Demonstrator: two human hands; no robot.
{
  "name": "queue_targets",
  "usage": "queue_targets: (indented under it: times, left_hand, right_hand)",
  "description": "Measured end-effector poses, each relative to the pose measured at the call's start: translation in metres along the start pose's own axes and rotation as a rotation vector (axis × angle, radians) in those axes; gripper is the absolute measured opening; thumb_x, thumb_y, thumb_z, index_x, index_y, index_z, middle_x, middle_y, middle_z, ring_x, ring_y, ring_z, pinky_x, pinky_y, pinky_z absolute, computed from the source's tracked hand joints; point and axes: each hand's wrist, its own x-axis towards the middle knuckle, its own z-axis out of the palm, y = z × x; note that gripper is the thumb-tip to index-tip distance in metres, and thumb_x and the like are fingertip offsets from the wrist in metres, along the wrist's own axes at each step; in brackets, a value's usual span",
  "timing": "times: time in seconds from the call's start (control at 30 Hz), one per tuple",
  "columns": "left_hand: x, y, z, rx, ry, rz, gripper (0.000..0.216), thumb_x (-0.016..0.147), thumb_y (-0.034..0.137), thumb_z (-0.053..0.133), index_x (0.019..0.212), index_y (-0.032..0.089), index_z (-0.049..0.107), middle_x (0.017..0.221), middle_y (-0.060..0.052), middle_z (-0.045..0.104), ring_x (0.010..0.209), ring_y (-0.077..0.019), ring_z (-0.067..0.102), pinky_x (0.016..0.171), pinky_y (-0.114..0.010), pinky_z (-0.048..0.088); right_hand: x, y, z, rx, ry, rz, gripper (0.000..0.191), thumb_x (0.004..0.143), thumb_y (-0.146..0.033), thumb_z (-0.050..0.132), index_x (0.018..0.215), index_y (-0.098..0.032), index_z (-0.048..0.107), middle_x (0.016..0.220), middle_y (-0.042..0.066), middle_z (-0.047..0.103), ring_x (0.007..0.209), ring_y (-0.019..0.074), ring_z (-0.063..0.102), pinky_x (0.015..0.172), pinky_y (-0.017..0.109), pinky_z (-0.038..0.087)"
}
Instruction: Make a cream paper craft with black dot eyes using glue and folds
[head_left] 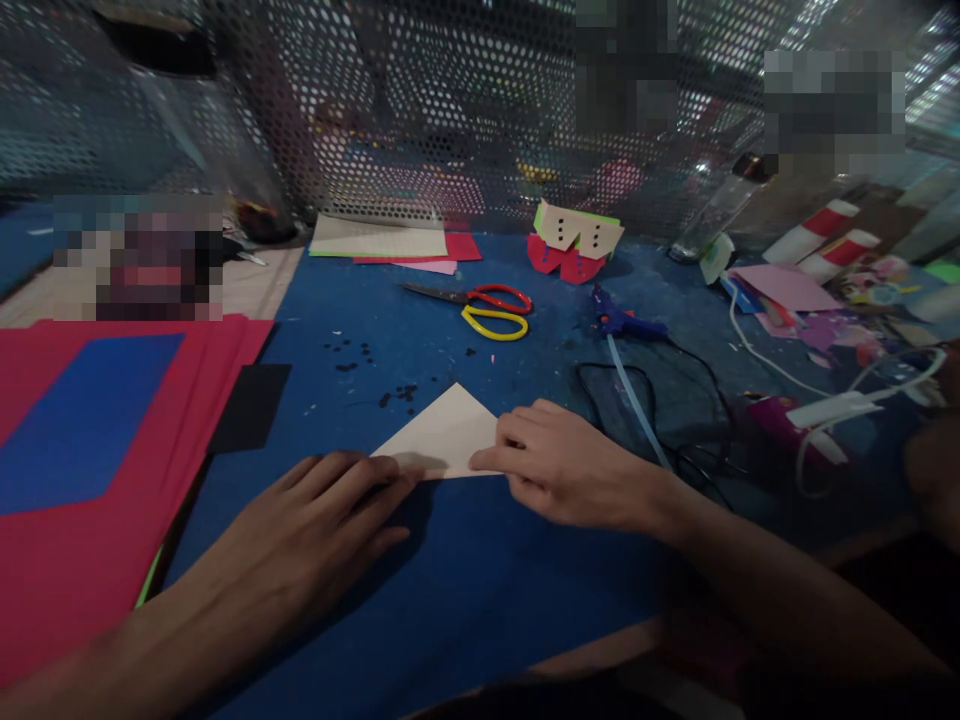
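Note:
A cream paper folded into a triangle lies on the blue table top in front of me. My left hand lies flat with its fingers stretched out, the fingertips pressing the triangle's lower left edge. My right hand is curled at the triangle's right corner, thumb and fingers pinching the paper's edge against the table.
Red paper sheets with a blue one on top lie at the left, a black piece beside them. Scissors, a blue glue gun with a black cord, a folded paper craft and paper scraps sit farther back. A perforated metal screen closes the rear.

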Motion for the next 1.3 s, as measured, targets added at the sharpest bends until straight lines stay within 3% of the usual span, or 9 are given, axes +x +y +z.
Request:
queue_targets:
  times: [0.2,0.4,0.63,1.07,1.3]
  left_hand:
    - [-0.003,-0.001,0.002,0.008,-0.008,-0.013,0.039,0.109,0.046,0.041,0.131,0.025,0.066,0.121,-0.006,0.074,0.096,-0.0258,0.065,0.081,-0.041,0.053]
    - [-0.002,0.000,0.002,0.015,-0.001,-0.012,0.043,0.107,0.050,0.044,0.140,0.027,0.060,0.125,-0.007,0.071,0.099,-0.0277,0.063,0.081,-0.042,0.050]
    - [-0.001,0.001,0.004,-0.005,0.005,-0.002,0.047,0.105,0.053,0.047,0.143,0.026,0.057,0.132,-0.006,0.069,0.101,-0.0271,0.062,0.083,-0.042,0.048]
    - [-0.005,0.000,0.004,0.036,-0.008,0.021,0.047,0.105,0.050,0.051,0.147,0.029,0.055,0.134,-0.005,0.068,0.102,-0.0268,0.060,0.085,-0.043,0.046]
    - [-0.005,0.000,0.005,-0.004,-0.004,0.005,0.054,0.105,0.054,0.047,0.154,0.031,0.047,0.139,-0.003,0.067,0.106,-0.0277,0.060,0.089,-0.043,0.045]
  right_hand:
    - [0.003,-0.005,0.001,-0.060,0.008,-0.050,0.049,0.100,-0.013,0.054,0.147,-0.028,0.055,0.109,0.006,0.061,0.096,0.0212,0.051,0.082,0.035,0.034]
    - [0.002,-0.009,-0.001,-0.103,-0.001,-0.067,0.049,0.103,-0.011,0.049,0.149,-0.027,0.054,0.107,0.006,0.060,0.093,0.0213,0.049,0.081,0.035,0.034]
    - [0.004,-0.018,-0.001,-0.205,0.007,-0.093,0.041,0.105,-0.012,0.044,0.144,-0.018,0.056,0.105,0.008,0.063,0.090,0.0235,0.048,0.076,0.039,0.034]
    - [0.005,-0.020,-0.003,-0.191,-0.013,-0.112,0.042,0.105,-0.014,0.046,0.145,-0.019,0.055,0.107,0.008,0.064,0.091,0.0237,0.049,0.076,0.039,0.034]
    - [0.002,-0.016,-0.009,-0.138,-0.040,-0.117,0.035,0.102,-0.016,0.048,0.134,-0.018,0.063,0.107,0.007,0.065,0.094,0.0236,0.051,0.079,0.038,0.036]
